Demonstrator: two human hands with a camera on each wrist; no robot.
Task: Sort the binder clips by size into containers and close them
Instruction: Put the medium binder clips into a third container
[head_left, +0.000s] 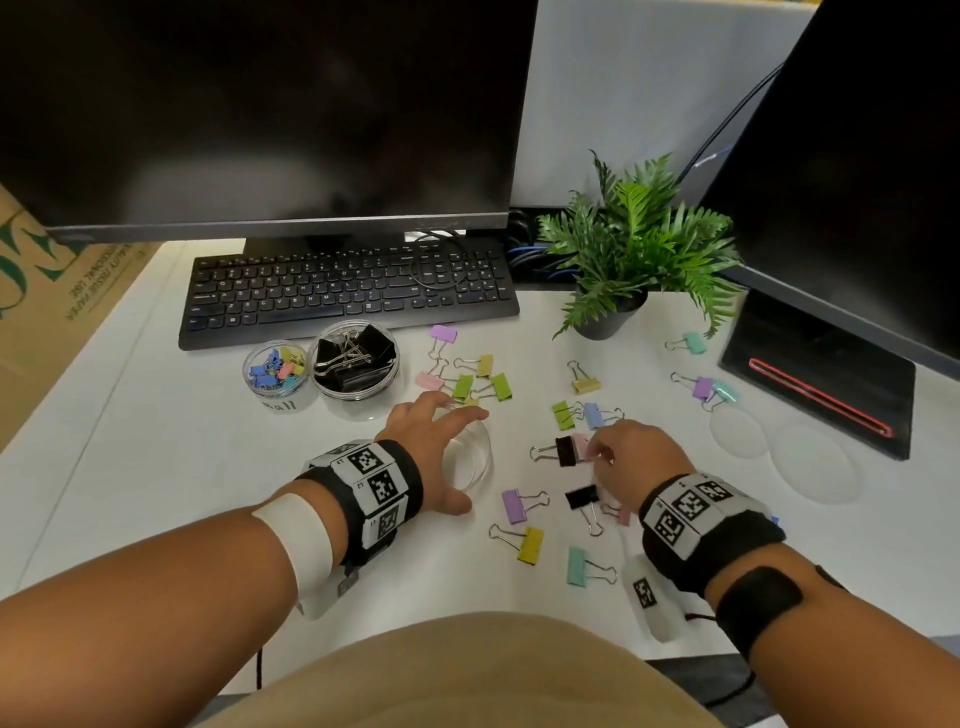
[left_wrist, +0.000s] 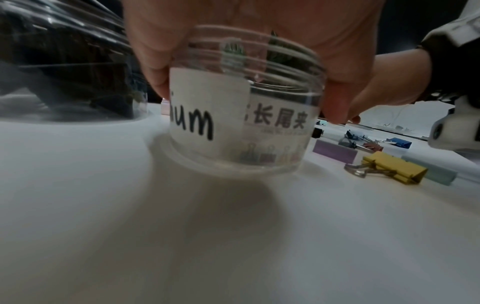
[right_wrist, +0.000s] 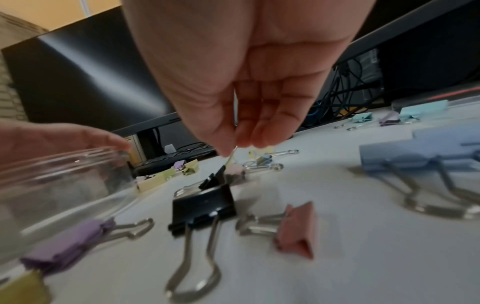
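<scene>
My left hand grips an empty clear jar standing on the white desk; its label ends in "ium", and my fingers curl round its rim. My right hand pinches the wire handle of a pink binder clip, seen tilted under the fingertips, beside a black clip. Several pastel clips and another black clip lie scattered around both hands. A small jar holds small coloured clips. A wider jar holds large black clips.
Two clear lids lie at the right, near a monitor base. A keyboard and a monitor stand behind the jars, with a potted plant at back right. A cardboard box is at the left.
</scene>
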